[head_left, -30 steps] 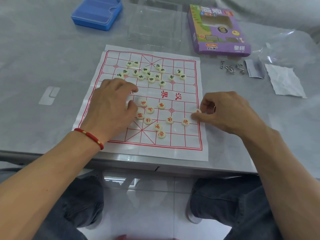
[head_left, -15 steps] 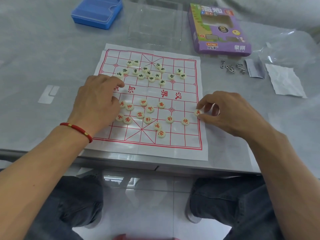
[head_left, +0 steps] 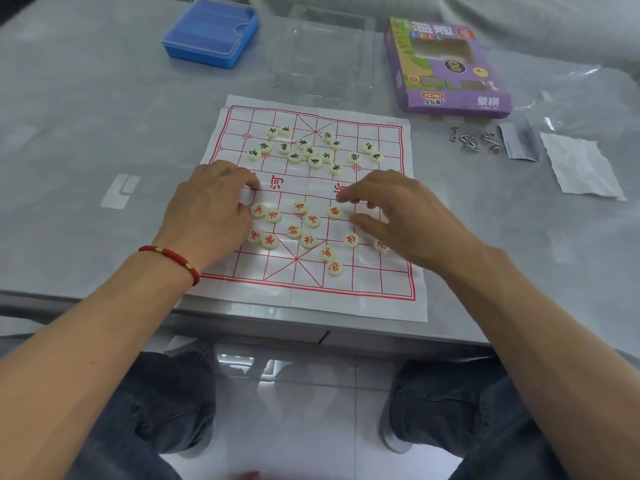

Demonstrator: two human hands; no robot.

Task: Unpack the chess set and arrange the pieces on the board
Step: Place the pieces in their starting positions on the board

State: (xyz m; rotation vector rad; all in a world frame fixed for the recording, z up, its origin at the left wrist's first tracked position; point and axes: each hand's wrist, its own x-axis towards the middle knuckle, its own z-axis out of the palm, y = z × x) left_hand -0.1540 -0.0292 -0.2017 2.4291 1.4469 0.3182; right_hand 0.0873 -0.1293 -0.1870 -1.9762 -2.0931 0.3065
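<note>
Head view: right hand [head_left: 408, 216] moved from board [head_left: 391, 292] edge inward; both hands' grasp unclear.

A grey table [head_left: 86, 109] is carrying a paper chessboard [head_left: 391, 299], a blue plastic box [head_left: 211, 34], a clear plastic tray [head_left: 322, 57], a purple carton [head_left: 446, 67], metal ring puzzles [head_left: 474, 140], a white paper scrap [head_left: 581, 168] and clear wrapping [head_left: 588, 91].
</note>
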